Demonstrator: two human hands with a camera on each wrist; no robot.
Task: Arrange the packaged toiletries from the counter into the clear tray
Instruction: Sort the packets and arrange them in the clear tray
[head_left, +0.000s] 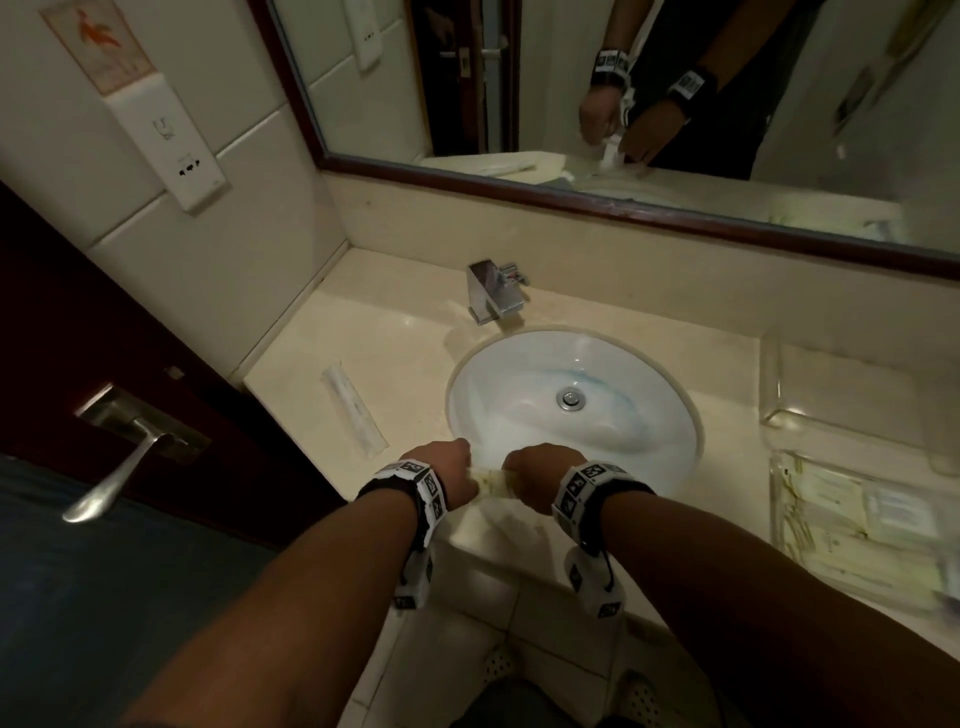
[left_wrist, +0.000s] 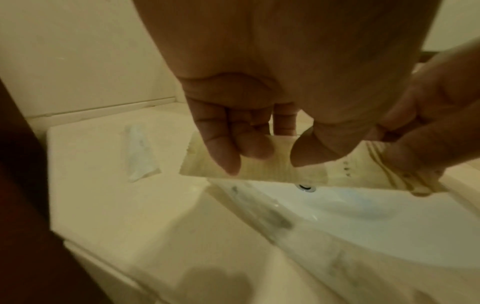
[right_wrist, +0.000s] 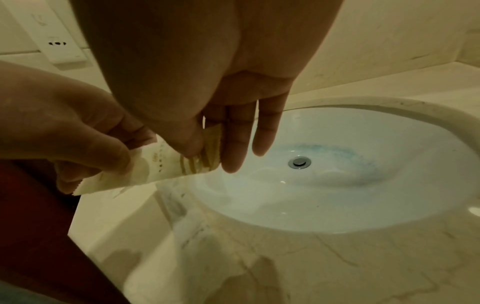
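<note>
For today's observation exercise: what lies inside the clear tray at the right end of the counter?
The clear tray holds flat pale packets lying side by side. Blur hides their print, and the frame edge cuts off its right end.

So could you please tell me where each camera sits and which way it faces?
Head: above, looking down at the sink, counter, clear tray; both forearms and hands show.
Left wrist: along the left hand, toward the counter's left end.
Right wrist: along the right hand, over the basin.
Shared: the packet both hands hold appears in all.

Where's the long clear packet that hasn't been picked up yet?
In the head view, the long packet lies on the counter, left of the sink.
</note>
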